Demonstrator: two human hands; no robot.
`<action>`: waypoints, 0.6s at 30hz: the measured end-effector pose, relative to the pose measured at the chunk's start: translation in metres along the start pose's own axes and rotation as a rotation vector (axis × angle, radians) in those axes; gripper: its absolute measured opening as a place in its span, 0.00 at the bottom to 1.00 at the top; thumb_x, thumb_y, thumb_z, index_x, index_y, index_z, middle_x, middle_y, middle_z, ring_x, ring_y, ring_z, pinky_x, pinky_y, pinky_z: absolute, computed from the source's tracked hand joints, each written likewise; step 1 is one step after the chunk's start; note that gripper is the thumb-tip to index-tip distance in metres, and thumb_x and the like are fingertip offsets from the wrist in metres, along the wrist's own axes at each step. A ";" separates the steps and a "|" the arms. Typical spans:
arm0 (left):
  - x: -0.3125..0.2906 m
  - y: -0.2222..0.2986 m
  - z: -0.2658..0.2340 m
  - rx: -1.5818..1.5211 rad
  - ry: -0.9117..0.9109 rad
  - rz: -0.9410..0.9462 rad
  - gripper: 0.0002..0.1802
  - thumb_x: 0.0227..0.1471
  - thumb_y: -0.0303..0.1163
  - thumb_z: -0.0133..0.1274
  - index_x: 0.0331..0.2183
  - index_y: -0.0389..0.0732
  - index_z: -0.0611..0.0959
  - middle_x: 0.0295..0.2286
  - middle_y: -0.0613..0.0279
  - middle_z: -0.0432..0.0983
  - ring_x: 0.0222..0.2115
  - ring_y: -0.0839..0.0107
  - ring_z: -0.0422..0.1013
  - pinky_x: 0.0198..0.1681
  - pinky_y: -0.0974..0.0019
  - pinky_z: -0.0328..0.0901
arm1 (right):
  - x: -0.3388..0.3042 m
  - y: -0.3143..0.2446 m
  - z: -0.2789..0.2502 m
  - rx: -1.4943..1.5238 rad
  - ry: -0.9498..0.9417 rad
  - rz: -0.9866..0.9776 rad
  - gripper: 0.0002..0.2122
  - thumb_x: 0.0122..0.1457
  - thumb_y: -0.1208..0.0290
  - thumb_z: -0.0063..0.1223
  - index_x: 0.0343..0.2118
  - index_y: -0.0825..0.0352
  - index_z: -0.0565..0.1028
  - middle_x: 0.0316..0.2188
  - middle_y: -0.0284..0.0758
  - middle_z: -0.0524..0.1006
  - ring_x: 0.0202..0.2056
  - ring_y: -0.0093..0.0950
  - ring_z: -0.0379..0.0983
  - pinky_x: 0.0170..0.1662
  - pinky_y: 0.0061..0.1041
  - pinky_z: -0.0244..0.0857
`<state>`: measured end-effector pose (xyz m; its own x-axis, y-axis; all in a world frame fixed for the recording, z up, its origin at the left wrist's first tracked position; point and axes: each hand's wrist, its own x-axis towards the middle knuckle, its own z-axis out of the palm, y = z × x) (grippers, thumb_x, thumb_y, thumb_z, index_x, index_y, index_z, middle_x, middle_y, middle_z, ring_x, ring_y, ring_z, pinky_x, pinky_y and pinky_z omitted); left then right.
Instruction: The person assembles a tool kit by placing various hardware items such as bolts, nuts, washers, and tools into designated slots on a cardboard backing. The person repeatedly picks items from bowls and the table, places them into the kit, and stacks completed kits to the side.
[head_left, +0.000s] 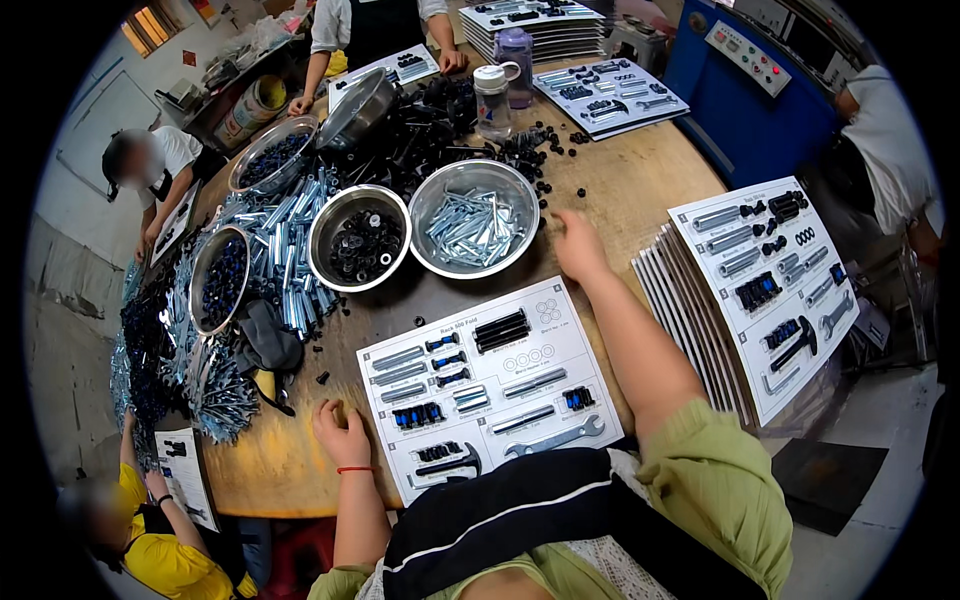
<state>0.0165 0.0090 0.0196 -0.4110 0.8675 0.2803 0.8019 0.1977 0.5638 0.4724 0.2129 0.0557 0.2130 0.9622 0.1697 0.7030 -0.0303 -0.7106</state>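
A white printed card [480, 385] lies in front of me, with bolts, metal tubes, a wrench and an Allen key set on its pictured spots. The card's round-washer and nut spots show only outlines. Beside its left edge my left hand [342, 436] rests on the table, fingers loosely bent and apart, holding nothing visible. My right hand [580, 246] reaches out past the card, just right of a steel bowl of silver bolts [474, 228]. Its index finger points forward and nothing shows in it. Loose black nuts [581, 192] lie beyond it.
A steel bowl of black washers [362, 240], piles of silver tubes [285, 245] and a heap of black bolts [430, 125] fill the table's left and back. A stack of filled cards [765, 300] stands at right. Bottles [493, 103] stand behind. Several co-workers sit around.
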 end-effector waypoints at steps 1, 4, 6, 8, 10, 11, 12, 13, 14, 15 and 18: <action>0.002 0.011 0.001 0.064 0.011 0.039 0.14 0.49 0.29 0.55 0.40 0.36 0.78 0.50 0.50 0.70 0.51 0.51 0.64 0.56 0.52 0.59 | 0.018 0.008 0.009 -0.043 0.049 -0.063 0.21 0.51 0.81 0.49 0.51 0.65 0.74 0.52 0.44 0.72 0.54 0.45 0.65 0.58 0.39 0.60; 0.009 0.016 0.005 0.120 0.022 0.105 0.14 0.49 0.29 0.55 0.40 0.36 0.78 0.48 0.49 0.70 0.50 0.50 0.65 0.55 0.53 0.59 | 0.057 0.030 0.037 -0.192 0.070 -0.274 0.17 0.52 0.82 0.47 0.46 0.66 0.76 0.49 0.44 0.73 0.52 0.46 0.67 0.56 0.40 0.62; 0.010 0.014 0.007 0.114 0.017 0.110 0.14 0.48 0.29 0.55 0.39 0.36 0.78 0.48 0.49 0.70 0.50 0.50 0.65 0.55 0.53 0.59 | 0.070 0.027 0.037 -0.113 -0.105 -0.195 0.15 0.51 0.80 0.50 0.43 0.67 0.77 0.46 0.46 0.75 0.50 0.48 0.68 0.54 0.40 0.64; 0.013 0.004 0.008 0.111 0.002 0.072 0.16 0.45 0.30 0.57 0.40 0.38 0.78 0.51 0.51 0.69 0.52 0.50 0.63 0.56 0.52 0.57 | 0.070 0.034 0.044 -0.033 -0.105 -0.219 0.15 0.51 0.79 0.52 0.43 0.67 0.77 0.44 0.47 0.76 0.49 0.48 0.69 0.53 0.40 0.65; 0.013 0.000 0.015 0.117 0.020 0.080 0.16 0.45 0.30 0.57 0.40 0.39 0.78 0.50 0.51 0.69 0.52 0.50 0.63 0.56 0.52 0.58 | 0.062 0.031 0.038 -0.017 -0.126 -0.198 0.16 0.48 0.79 0.54 0.42 0.68 0.78 0.44 0.48 0.75 0.48 0.48 0.70 0.53 0.38 0.65; 0.013 -0.001 0.016 0.123 0.021 0.076 0.16 0.45 0.30 0.57 0.40 0.39 0.78 0.50 0.51 0.70 0.52 0.50 0.63 0.56 0.52 0.58 | 0.054 0.025 0.031 -0.053 -0.177 -0.159 0.16 0.47 0.79 0.54 0.42 0.68 0.78 0.44 0.48 0.75 0.48 0.48 0.70 0.53 0.38 0.65; 0.014 0.000 0.015 0.125 0.019 0.080 0.16 0.46 0.30 0.57 0.40 0.39 0.78 0.50 0.51 0.70 0.52 0.50 0.63 0.56 0.52 0.58 | 0.048 0.022 0.025 -0.091 -0.220 -0.116 0.16 0.46 0.80 0.54 0.42 0.68 0.78 0.44 0.48 0.75 0.48 0.47 0.70 0.53 0.37 0.65; 0.014 0.000 0.016 0.127 0.017 0.084 0.16 0.46 0.30 0.56 0.40 0.39 0.78 0.50 0.51 0.70 0.52 0.51 0.63 0.56 0.52 0.58 | 0.045 0.024 0.025 -0.064 -0.230 -0.098 0.17 0.45 0.80 0.55 0.41 0.69 0.78 0.43 0.48 0.75 0.48 0.46 0.71 0.51 0.36 0.66; 0.014 0.001 0.017 0.137 0.019 0.079 0.16 0.46 0.30 0.56 0.40 0.39 0.78 0.50 0.51 0.70 0.52 0.51 0.63 0.56 0.52 0.58 | 0.042 0.027 0.025 -0.040 -0.223 -0.080 0.16 0.45 0.80 0.55 0.40 0.69 0.78 0.43 0.48 0.75 0.47 0.46 0.71 0.51 0.35 0.66; 0.013 0.001 0.018 0.148 0.022 0.076 0.16 0.46 0.30 0.56 0.40 0.39 0.78 0.50 0.51 0.70 0.52 0.51 0.63 0.56 0.52 0.58 | 0.039 0.030 0.024 -0.014 -0.215 -0.062 0.16 0.45 0.80 0.56 0.40 0.70 0.78 0.43 0.47 0.75 0.47 0.45 0.72 0.50 0.35 0.67; 0.012 -0.001 0.020 0.174 0.018 0.082 0.16 0.46 0.30 0.56 0.40 0.39 0.78 0.50 0.52 0.70 0.52 0.51 0.64 0.56 0.53 0.58 | 0.026 0.035 0.023 0.021 -0.165 -0.014 0.13 0.46 0.79 0.57 0.37 0.70 0.78 0.40 0.46 0.77 0.44 0.44 0.74 0.47 0.35 0.68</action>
<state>0.0191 0.0282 0.0067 -0.3481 0.8757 0.3347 0.8952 0.2045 0.3960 0.4867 0.2431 0.0200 0.0876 0.9939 0.0668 0.6904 -0.0123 -0.7233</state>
